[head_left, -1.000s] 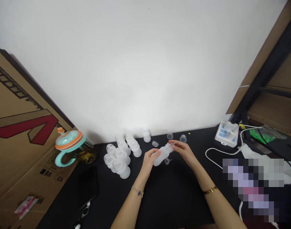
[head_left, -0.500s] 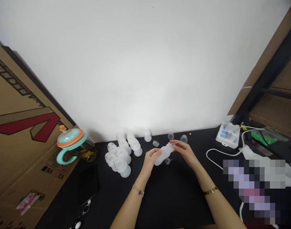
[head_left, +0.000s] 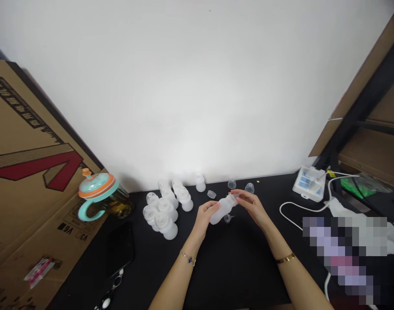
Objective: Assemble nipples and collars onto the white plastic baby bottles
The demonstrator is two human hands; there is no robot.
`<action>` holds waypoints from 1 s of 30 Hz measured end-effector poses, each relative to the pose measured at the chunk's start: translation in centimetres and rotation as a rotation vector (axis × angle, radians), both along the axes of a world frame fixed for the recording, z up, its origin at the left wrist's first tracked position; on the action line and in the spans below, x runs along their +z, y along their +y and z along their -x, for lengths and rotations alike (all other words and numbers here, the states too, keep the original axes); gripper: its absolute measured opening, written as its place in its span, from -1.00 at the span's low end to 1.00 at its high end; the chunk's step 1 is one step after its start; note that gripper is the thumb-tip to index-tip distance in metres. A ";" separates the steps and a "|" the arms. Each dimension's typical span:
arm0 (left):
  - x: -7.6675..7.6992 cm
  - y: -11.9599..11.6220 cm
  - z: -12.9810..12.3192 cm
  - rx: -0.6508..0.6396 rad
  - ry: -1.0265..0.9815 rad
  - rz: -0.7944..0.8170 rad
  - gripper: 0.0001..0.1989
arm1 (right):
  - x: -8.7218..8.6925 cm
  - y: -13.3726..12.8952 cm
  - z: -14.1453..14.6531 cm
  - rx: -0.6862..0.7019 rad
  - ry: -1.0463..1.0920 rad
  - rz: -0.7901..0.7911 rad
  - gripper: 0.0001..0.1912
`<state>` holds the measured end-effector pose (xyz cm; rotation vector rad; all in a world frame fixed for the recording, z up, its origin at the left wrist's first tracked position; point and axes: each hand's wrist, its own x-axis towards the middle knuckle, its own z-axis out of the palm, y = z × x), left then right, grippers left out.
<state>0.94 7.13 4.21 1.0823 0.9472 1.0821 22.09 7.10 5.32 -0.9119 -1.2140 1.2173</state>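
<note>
A frosted white bottle [head_left: 221, 209] lies tilted between my two hands, its neck toward the right. My left hand [head_left: 204, 217] is closed around its base. At the neck, the fingers of my right hand [head_left: 251, 206] are pressed on the rim. Just below the bottle is a clear nipple-shaped piece [head_left: 228, 218] on the black table. Behind it are a small clear ring [head_left: 211, 194] and two clear domed caps [head_left: 232, 184], [head_left: 249, 187]. One more bottle [head_left: 200, 183] stands by the wall. Several capped bottles [head_left: 166, 226] are grouped to the left.
A jug [head_left: 119, 204] with a teal and orange lid stands at the left, beside a cardboard box [head_left: 29, 172]. A black phone [head_left: 120, 249] lies in front of it. To the right are a white power strip [head_left: 309, 184], a white cable [head_left: 290, 204] and a green packet [head_left: 357, 186].
</note>
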 end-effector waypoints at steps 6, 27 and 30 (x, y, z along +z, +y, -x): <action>0.0 0.0 0.0 -0.004 -0.019 0.017 -0.52 | 0.1 -0.1 0.0 0.019 0.011 -0.016 -0.60; -0.3 0.0 -0.2 0.004 -0.043 0.019 -0.52 | 0.5 -0.3 0.2 0.052 0.051 -0.020 -0.60; -0.2 0.0 -0.2 0.009 -0.034 0.025 -0.51 | 0.5 -0.4 0.3 0.058 0.054 -0.016 -0.60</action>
